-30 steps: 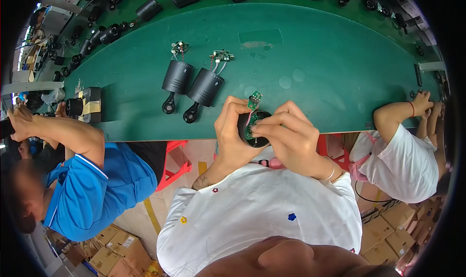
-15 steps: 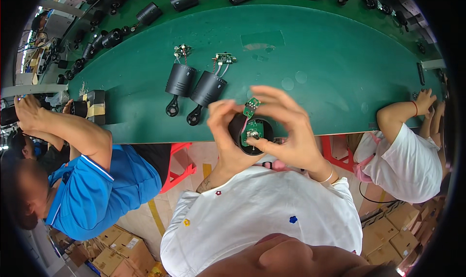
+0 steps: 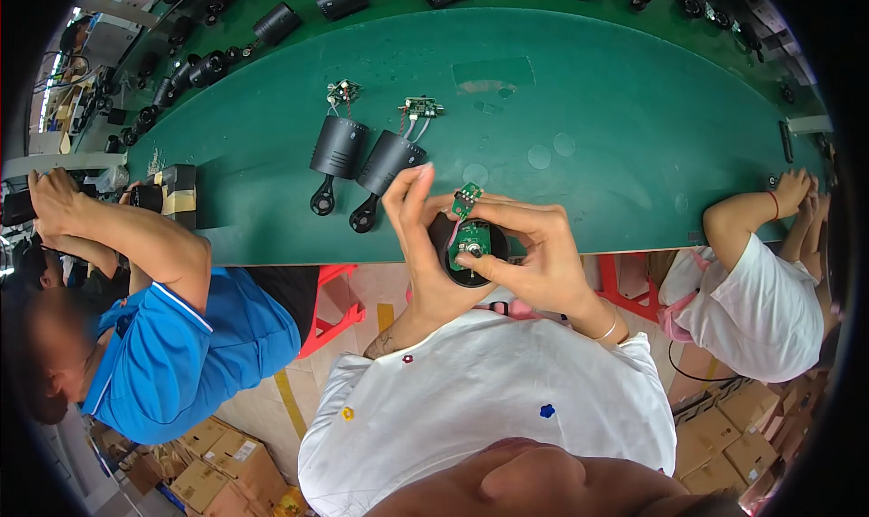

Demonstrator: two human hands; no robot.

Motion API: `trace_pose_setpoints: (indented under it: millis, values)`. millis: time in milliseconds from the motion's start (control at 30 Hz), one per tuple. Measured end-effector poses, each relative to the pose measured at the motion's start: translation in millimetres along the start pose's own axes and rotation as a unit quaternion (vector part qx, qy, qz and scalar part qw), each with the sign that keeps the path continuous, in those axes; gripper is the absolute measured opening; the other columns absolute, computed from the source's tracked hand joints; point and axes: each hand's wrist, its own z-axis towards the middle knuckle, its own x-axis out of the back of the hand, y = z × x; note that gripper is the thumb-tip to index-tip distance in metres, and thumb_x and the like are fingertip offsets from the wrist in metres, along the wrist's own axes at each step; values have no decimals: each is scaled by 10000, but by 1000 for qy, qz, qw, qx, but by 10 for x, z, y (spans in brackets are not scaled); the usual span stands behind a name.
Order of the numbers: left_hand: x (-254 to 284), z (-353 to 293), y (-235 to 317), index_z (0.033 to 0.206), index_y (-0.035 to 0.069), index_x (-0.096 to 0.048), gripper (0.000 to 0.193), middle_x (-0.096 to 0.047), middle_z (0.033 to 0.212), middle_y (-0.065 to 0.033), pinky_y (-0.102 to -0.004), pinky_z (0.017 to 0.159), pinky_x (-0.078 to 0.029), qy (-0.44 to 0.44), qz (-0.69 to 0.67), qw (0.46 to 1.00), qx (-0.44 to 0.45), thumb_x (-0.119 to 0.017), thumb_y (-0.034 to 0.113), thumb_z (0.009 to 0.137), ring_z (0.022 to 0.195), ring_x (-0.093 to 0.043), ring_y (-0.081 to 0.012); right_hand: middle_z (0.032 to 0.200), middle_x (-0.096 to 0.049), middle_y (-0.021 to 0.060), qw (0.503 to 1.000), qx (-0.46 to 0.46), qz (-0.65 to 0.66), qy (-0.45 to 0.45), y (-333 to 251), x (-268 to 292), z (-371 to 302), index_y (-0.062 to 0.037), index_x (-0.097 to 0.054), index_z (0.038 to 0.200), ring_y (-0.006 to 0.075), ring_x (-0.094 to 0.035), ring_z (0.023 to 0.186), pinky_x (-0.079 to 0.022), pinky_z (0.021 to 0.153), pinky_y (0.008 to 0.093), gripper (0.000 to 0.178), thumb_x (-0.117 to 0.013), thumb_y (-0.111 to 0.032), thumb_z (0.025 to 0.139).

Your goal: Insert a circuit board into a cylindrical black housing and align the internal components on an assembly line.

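Note:
My left hand (image 3: 418, 245) cups a black round lamp housing (image 3: 468, 250) from the left, its fingers straight up. My right hand (image 3: 529, 254) holds the housing from the right and its thumb presses a round green circuit board (image 3: 471, 239) into the open end. A second small green board (image 3: 467, 198) sticks up on thin wires just above the housing. All of this is at the near edge of the green table (image 3: 579, 110).
Two black cylindrical lamp bodies (image 3: 337, 146) (image 3: 389, 161) with wired boards lie on the table to the left. More black lamps (image 3: 275, 21) line the far edge. A person in blue (image 3: 195, 336) works at left, a person in white (image 3: 760, 291) at right. Cardboard boxes (image 3: 222, 467) stand on the floor.
Both hands have dropped slightly toward me with the housing. The round green board has gone from held above the opening to lying in it, with my right thumb now on it.

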Motion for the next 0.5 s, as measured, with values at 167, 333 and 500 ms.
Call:
trace_pose_setpoints:
  millis: [167,333,500]
  values:
    - [-18,-11,33,1482,36,-318,1010,-387,1365,-204,-319,767,-493,-12,-41,999,28,-795,18,592,1033,-534,-263,1023,-717,158,997,25,-62,-32,-57,92,35,73,-701,1032,204,-632,802,-520,750,298,412,-797,22,634]
    - [-18,-13,30,1491,34,-319,1035,-400,1355,-209,-321,752,-505,-19,-28,999,38,-812,26,580,931,-569,-242,982,-716,151,996,22,-82,-23,-63,70,34,80,-698,999,211,-621,775,-508,731,299,394,-805,15,626]
    - [0,6,34,1491,40,-323,1034,-403,1352,-208,-326,743,-518,-29,-13,998,51,-821,27,585,900,-583,-241,978,-717,139,997,-28,-64,-26,-117,96,81,67,-703,990,242,-648,866,-507,769,313,366,-788,14,638]
